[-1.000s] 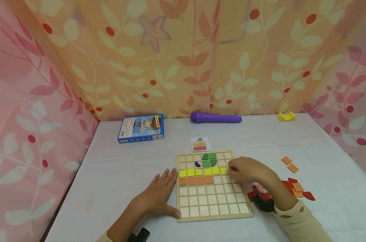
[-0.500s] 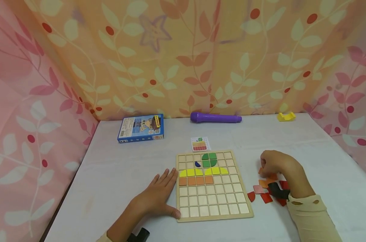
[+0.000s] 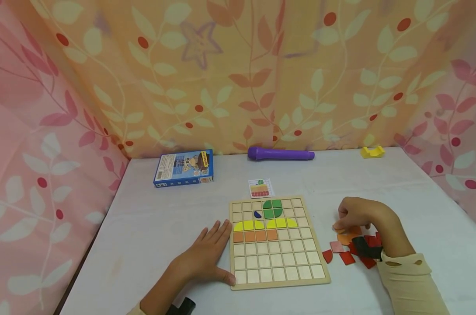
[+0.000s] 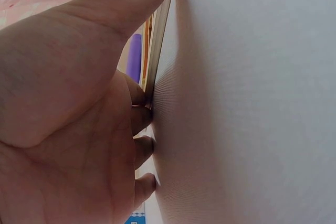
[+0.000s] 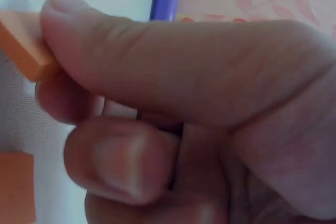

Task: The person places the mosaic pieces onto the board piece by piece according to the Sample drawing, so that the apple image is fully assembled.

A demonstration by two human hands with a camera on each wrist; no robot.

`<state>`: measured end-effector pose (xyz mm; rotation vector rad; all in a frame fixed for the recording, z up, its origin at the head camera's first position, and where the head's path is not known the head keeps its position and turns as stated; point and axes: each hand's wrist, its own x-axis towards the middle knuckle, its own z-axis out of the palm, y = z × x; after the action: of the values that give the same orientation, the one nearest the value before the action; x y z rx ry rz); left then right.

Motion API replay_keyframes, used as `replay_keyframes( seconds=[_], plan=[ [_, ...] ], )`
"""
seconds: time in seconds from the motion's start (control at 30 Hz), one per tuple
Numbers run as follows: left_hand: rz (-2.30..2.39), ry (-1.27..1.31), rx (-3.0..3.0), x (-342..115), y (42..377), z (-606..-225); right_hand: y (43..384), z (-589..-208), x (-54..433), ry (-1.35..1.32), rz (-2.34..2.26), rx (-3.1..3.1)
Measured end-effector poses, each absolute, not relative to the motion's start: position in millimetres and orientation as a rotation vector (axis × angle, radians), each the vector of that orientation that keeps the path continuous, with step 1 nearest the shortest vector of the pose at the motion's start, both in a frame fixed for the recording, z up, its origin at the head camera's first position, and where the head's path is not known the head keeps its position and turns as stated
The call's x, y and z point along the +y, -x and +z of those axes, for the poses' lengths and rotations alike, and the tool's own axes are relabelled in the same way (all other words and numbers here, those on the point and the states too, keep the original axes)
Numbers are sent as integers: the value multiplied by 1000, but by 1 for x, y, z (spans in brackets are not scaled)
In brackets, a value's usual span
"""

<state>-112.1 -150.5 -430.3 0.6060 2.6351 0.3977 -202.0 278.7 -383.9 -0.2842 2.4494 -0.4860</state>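
Observation:
My left hand (image 3: 202, 256) rests flat with fingers spread, its fingertips and thumb along the left edge of a wooden grid board (image 3: 277, 261). On the board lie green tiles (image 3: 277, 204), a small dark blue piece (image 3: 257, 214), a row of yellow tiles (image 3: 281, 223) and several orange squares (image 3: 249, 236) in the row below. Right of the board, my right hand (image 3: 361, 212) pinches an orange tile (image 5: 23, 40) between thumb and index finger, above the loose pile. Red tiles (image 3: 347, 258), a pink tile (image 3: 336, 246) and more orange ones lie there, partly hidden by the hand and wrist strap.
Behind the board lies a small pattern card (image 3: 261, 188). Farther back are a blue box (image 3: 183, 168), a purple toy microphone (image 3: 281, 153) and a yellow stand-like piece (image 3: 373, 152). A patterned curtain (image 3: 238, 87) encloses the table.
My right hand has moved from the board's right edge to the loose tiles and now pinches an orange tile, lifting it slightly. My left hand has stayed in place.

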Motion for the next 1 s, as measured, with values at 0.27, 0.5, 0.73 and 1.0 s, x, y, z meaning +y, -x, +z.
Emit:
replay_keyframes(
  seconds=[0.27, 0.5, 0.73, 1.0],
  plan=[
    [393, -619, 2641, -150, 112, -429, 206, -391, 282, 412, -673, 2326],
    [391, -633, 2645, -151, 112, -429, 213, -397, 280, 596, -927, 2148],
    [407, -619, 2641, -151, 111, -429, 216, -405, 268, 673, -1103, 1992],
    [420, -621, 2651, -151, 112, -430, 216, -416, 241, 704, -1164, 1983]
  ],
)
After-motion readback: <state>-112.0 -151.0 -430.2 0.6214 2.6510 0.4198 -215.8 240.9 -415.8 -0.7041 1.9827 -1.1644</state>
